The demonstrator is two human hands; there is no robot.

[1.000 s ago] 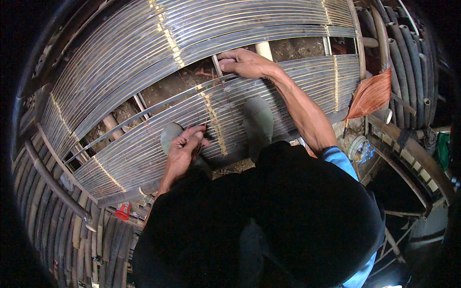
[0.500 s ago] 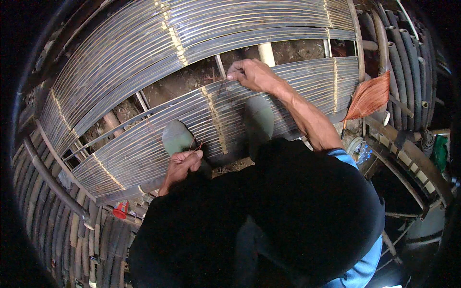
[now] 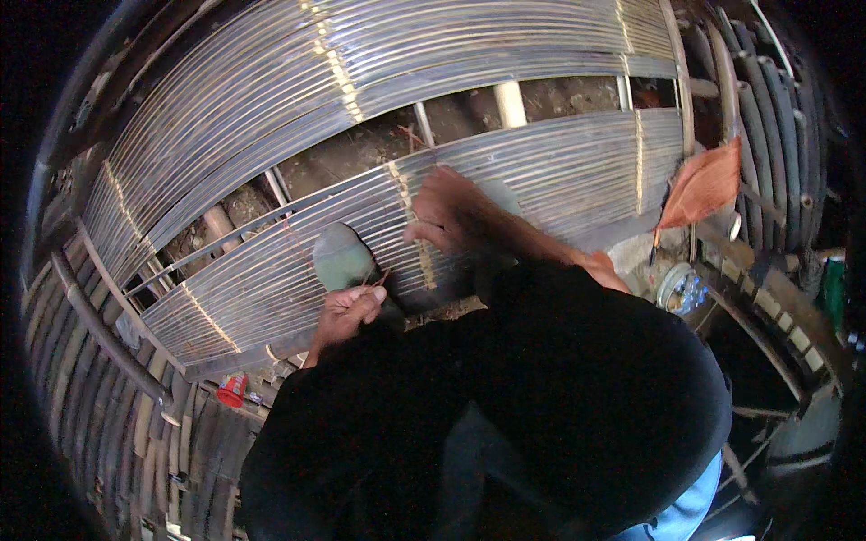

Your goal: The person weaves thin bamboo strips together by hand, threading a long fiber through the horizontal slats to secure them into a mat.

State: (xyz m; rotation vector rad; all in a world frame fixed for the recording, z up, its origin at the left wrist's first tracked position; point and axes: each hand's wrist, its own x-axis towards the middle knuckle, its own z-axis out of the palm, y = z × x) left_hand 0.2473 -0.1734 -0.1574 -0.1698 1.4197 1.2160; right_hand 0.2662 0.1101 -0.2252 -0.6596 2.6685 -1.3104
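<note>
My left hand (image 3: pixel 350 311) is closed in a pinch on thin reddish-brown strands (image 3: pixel 382 278), just below the grey-green toe of my left shoe (image 3: pixel 343 257). My right hand (image 3: pixel 451 209) is over the near slatted panel (image 3: pixel 559 171), close to its pale woven cross band (image 3: pixel 410 225). Motion smears its fingers; they look curled, with the thumb lower, and I cannot see whether they hold a strand. Long thin slats form this panel, and both my shoes rest on it. Partly behind my right wrist is the other shoe (image 3: pixel 501 194).
Beyond a gap with dark soil lies a second slatted panel (image 3: pixel 244 117). A fan-shaped bundle of orange-brown strands (image 3: pixel 702 187) hangs at the right, above a clear jar (image 3: pixel 678 288). Bamboo poles (image 3: pixel 117 433) line the left, near a red cup (image 3: pixel 232 389).
My right hand has left the near panel's far edge and come down toward me and slightly left. The left hand keeps its pinch in nearly the same place. The view has shifted slightly.
</note>
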